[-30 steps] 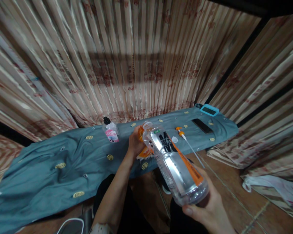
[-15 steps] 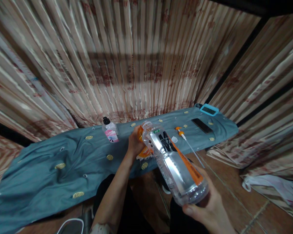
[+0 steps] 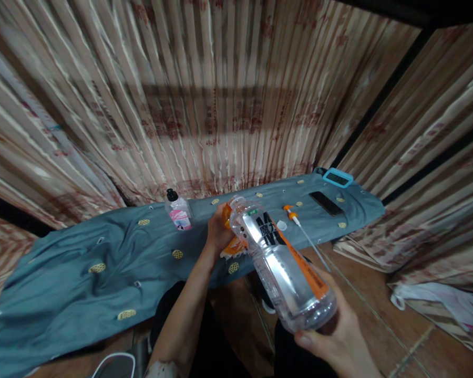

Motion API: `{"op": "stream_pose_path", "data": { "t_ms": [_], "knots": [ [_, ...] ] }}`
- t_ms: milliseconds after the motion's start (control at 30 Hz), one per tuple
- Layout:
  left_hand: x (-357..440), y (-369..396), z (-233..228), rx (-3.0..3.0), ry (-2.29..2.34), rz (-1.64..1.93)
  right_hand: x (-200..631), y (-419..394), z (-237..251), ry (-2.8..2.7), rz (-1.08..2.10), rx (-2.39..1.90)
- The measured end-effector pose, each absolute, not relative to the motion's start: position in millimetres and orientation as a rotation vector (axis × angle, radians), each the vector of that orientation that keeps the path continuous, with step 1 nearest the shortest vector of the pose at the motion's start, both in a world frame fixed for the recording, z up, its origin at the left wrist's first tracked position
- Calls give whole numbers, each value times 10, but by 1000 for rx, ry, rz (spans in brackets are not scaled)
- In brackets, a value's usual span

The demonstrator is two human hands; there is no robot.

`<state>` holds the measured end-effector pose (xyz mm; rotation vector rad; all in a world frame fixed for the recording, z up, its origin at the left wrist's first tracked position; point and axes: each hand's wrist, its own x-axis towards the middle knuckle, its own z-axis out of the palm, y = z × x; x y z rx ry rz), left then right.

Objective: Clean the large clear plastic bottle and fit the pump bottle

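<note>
My right hand [image 3: 341, 331] grips a clear plastic drink bottle [image 3: 278, 257] near its base. The bottle has a silver and orange label and lies tilted, its uncapped neck up and to the left. My left hand [image 3: 217, 231] is closed around an orange container [image 3: 233, 248] beside that neck; the hand and bottle hide most of it, so its kind is unclear. Whether the two mouths touch I cannot tell. Right of them, an orange and white pump head [image 3: 290, 213] with a long tube lies on the bench. A white round cap [image 3: 281, 225] sits nearby.
A clear bottle with a black top and pink label [image 3: 179, 214] stands left on the cloth-covered bench [image 3: 79, 283]. A dark phone [image 3: 326, 203] and a blue-framed digital clock [image 3: 338, 178] are at the right. Pleated curtains [image 3: 228, 105] hang behind the bench.
</note>
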<state>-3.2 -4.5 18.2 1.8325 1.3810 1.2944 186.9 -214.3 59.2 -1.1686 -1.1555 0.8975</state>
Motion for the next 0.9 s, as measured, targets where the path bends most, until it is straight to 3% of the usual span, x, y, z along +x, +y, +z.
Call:
{"op": "stream_pose_path", "data": {
  "t_ms": [900],
  "knots": [
    [-29,-42,165,1829,1380,1311,1892,-2152,616,-1187,947,-1241]
  ]
}}
